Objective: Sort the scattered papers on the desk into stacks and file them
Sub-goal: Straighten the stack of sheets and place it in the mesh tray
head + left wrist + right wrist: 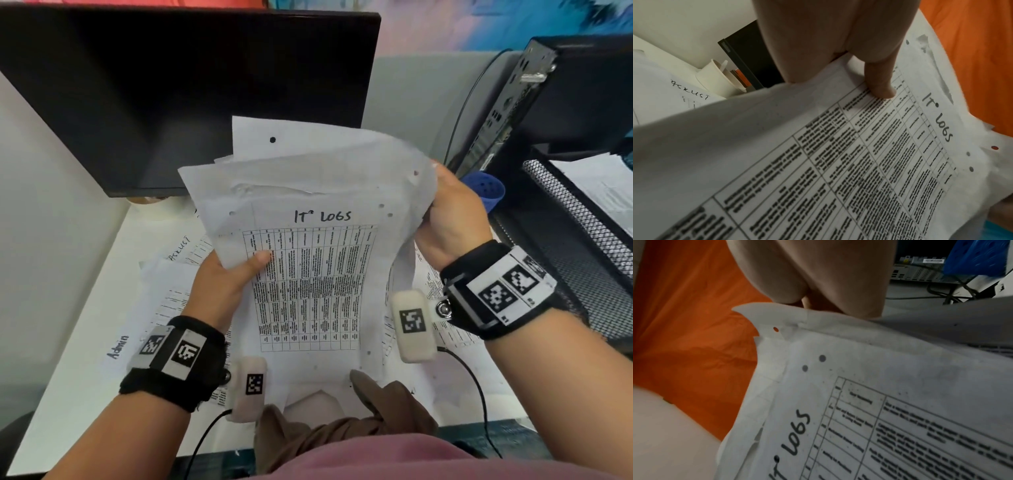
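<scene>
2 hands grip a crumpled, hole-punched paper stack, top sheet handwritten "IT LOGS".

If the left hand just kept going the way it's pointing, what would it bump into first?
The left hand points up and away toward the black monitor, while holding the IT LOGS papers. Carried straight on, it would probably meet the monitor's lower edge first, though depth is hard to judge.

White papers with black gridded print, black mesh tray

Even, soft indoor light; wide-angle bending at the head view's edges; wrist views dim, grainy, close-range blurred.
</scene>
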A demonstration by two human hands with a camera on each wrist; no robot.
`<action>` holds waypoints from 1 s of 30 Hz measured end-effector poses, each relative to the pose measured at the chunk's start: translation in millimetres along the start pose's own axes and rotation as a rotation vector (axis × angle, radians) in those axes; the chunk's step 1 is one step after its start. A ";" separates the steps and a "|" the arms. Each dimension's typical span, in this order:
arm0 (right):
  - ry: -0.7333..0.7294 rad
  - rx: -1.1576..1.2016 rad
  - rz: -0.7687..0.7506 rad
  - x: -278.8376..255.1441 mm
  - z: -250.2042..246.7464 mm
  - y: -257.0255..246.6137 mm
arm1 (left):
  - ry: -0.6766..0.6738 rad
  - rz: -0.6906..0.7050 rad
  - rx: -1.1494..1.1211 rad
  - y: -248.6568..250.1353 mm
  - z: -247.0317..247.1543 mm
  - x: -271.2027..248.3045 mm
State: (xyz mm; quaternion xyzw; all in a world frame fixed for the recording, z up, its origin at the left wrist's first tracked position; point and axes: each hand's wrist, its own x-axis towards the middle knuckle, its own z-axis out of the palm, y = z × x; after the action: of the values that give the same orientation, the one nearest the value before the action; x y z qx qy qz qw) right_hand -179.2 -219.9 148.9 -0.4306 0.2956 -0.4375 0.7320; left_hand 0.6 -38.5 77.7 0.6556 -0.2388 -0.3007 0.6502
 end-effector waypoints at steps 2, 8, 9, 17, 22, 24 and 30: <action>0.009 0.021 -0.004 -1.6 0.7 -1.1 | 0.033 0.007 -0.001 0.7 0.2 0.1; -0.049 -0.267 -0.071 -11.8 -13.4 -1.5 | 0.126 0.025 -0.069 6.5 -3.9 0.5; -0.044 -0.381 -0.068 -17.7 -13.5 0.4 | 0.135 0.035 -0.075 8.2 -4.2 0.3; -0.296 -0.516 -0.008 -36.5 -31.0 30.4 | 0.016 0.007 -0.286 26.0 8.4 -2.9; -0.198 -0.492 -0.090 -35.3 -20.2 18.0 | -0.020 0.108 -0.179 47.1 20.0 -6.6; -0.130 -0.453 -0.158 -32.5 -17.3 12.9 | 0.009 0.166 -0.111 53.9 25.3 -7.8; -0.242 -0.403 -0.045 -17.0 -31.8 2.4 | 0.065 0.247 0.057 61.8 22.1 1.3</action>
State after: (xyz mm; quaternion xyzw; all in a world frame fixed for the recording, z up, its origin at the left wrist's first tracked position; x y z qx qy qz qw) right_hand -211.5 -215.9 133.3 -0.6238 0.2772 -0.3310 0.6515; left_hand -9.3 -57.6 139.8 0.6488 -0.3050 -0.1903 0.6707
